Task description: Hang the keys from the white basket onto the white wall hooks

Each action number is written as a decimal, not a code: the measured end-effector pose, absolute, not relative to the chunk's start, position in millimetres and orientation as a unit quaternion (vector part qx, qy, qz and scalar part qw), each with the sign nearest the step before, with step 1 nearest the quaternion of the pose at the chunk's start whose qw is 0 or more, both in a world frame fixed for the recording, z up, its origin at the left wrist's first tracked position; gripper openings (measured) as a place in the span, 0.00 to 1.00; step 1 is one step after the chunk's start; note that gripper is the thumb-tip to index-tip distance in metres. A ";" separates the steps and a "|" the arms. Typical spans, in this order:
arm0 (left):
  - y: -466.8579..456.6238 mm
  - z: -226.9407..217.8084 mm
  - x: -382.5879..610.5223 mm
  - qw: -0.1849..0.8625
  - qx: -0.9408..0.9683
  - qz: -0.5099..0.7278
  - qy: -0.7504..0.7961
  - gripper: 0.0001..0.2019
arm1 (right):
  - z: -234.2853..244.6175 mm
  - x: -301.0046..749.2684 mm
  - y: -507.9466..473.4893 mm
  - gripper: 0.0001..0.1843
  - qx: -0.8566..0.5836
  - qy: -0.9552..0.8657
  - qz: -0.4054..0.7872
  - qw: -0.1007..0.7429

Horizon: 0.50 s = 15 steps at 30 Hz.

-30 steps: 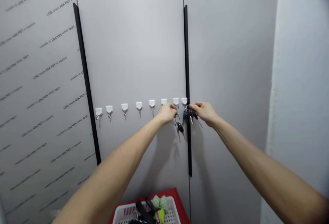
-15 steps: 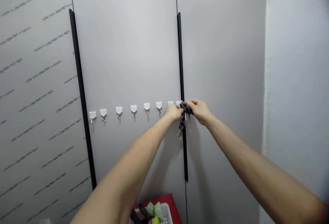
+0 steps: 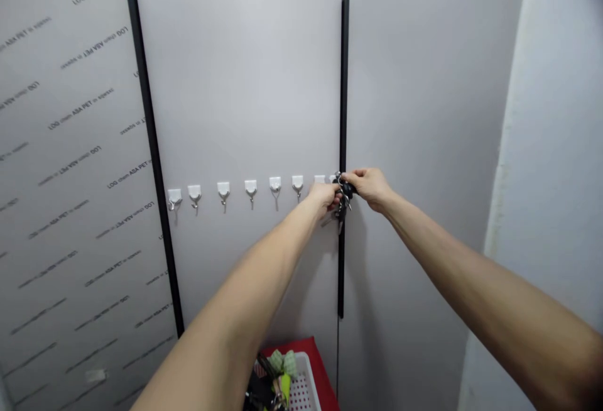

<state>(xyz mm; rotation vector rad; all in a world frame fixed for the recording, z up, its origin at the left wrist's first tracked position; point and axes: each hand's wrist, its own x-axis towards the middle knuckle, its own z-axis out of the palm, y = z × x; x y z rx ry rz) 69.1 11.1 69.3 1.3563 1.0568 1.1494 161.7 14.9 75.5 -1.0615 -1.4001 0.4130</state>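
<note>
The right hand (image 3: 372, 186) pinches the keys (image 3: 347, 190) near the top, with thumb and fingers pressed together on what looks like a ring. The left hand (image 3: 324, 197) is just beside it, and its fingers appear to pinch the lower part of the same cluster; the exact contact is partly hidden. So the keys are between both grips, in front of a black handle, with some of them hanging below the left grip.

For doing this well, I judge that the right grip should hold the ring high and steady, while the left one sorts the hanging pieces slowly, so nothing tangles or slips down.

Now the count. There are two hands and one dark cluster; I cannot count its single keys. Near the left grip and going away to its left, eight white hooks (image 3: 223, 190) stand in a row, the last two partly covered. There are two black handles: the near one (image 3: 344, 84) directly behind the keys, the other (image 3: 149, 122) well to the left of both grips. Well below the left grip is one white basket (image 3: 311, 386) containing dark things, one green checked bow (image 3: 289, 364) and one yellow tag (image 3: 285, 383).
</note>
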 end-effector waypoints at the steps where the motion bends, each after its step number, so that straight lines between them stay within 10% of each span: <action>1: 11.8 73.3 68.8 0.512 0.564 0.482 0.433 0.08 | 80.2 161.1 15.5 0.06 -0.467 -0.612 0.157 0.619; 8: 8.3 57.0 57.6 0.557 0.582 0.419 0.419 0.08 | 61.5 170.0 5.3 0.05 -0.471 -0.676 0.175 0.538; 15: 0.6 42.3 73.0 0.567 0.558 0.463 0.390 0.09 | 34.2 177.1 6.0 0.07 -0.430 -0.627 0.138 0.634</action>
